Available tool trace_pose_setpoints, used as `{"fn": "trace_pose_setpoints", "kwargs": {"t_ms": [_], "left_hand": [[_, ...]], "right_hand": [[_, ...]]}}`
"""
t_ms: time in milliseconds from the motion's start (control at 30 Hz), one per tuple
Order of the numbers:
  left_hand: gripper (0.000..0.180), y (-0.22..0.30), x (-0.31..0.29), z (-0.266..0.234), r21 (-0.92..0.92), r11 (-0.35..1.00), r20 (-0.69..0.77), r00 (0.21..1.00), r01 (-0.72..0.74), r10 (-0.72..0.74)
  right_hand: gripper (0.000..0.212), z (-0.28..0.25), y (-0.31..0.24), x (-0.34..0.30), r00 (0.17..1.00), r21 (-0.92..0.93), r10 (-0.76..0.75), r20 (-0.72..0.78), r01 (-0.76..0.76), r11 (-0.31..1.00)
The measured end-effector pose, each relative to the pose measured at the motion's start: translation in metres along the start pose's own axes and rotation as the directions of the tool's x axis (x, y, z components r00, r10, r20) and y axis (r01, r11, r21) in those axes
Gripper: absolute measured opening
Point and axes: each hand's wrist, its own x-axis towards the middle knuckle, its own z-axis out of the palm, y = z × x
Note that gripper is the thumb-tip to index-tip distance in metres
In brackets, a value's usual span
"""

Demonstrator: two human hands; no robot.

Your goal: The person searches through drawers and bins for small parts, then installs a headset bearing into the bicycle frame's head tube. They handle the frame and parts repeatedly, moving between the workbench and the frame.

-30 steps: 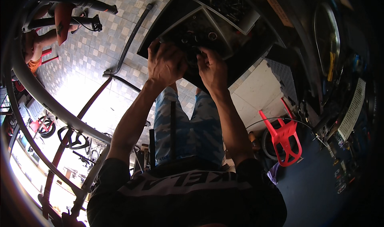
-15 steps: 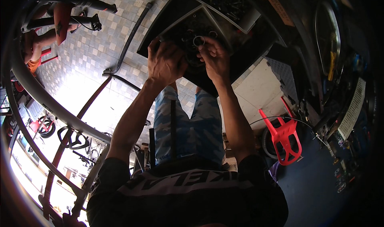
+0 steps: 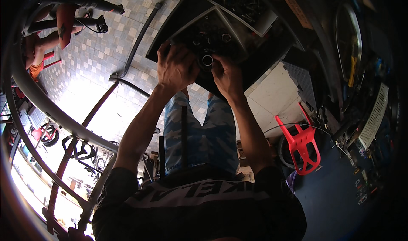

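Note:
A pale metal ring [image 3: 207, 60] with a dark centre is at the fingertips of my right hand [image 3: 228, 74], whose thumb and fingers are pinched at its right side. Just left of it, my left hand [image 3: 176, 66] lies over the near left side of a dark tray [image 3: 185, 27], fingers curled down and their tips hidden. What it grips, if anything, does not show. Several small round parts lie inside the tray beyond my hands, among them another ring [image 3: 226, 37]. Shadow hides much of the tray's contents.
A second tray [image 3: 264, 25] with small dark hardware adjoins the first. A red plastic chair [image 3: 302, 149] is at the right. Bicycle frame tubes [image 3: 55, 113] curve along the left. A long dark tube [image 3: 142, 41] crosses the tiled floor. Another person's leg [image 3: 42, 47] shows at upper left.
My right hand has moved nearer to me, bringing the ring down beside my left hand. The ring's opening now faces up more fully. My left hand has hardly moved.

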Motion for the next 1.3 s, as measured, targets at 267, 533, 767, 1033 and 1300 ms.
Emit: {"fn": "trace_pose_setpoints", "kwargs": {"t_ms": [267, 533, 767, 1033, 1300], "left_hand": [[0.016, 0.001, 0.0, 0.0, 0.009, 1.0, 0.009, 1.0, 0.004, -0.004], [0.015, 0.0, -0.001, 0.002, 0.023, 1.0, 0.003, 1.0, -0.014, 0.014], [0.012, 0.002, 0.002, 0.002, 0.021, 1.0, -0.021, 1.0, -0.02, 0.021], [0.013, -0.003, -0.003, 0.009, 0.034, 0.999, -0.045, 0.999, -0.029, 0.03], [0.012, 0.0, -0.002, 0.003, 0.049, 0.999, -0.008, 1.0, -0.023, 0.024]], "right_hand": [[0.024, -0.017, -0.017, 0.023, 0.999, -0.633, -0.032, -0.019, 0.013, 0.774], [0.041, 0.024, -0.015, 0.041, 0.998, -0.617, -0.003, 0.059, 0.038, 0.786], [0.058, 0.021, -0.01, 0.05, 0.958, -0.332, -0.267, 0.099, 0.285, 0.899], [0.054, -0.014, -0.047, 0.001, 0.956, -0.302, -0.234, 0.177, 0.279, 0.912], [0.035, 0.004, -0.023, -0.015, 0.941, -0.291, -0.205, 0.268, 0.282, 0.914]]}}
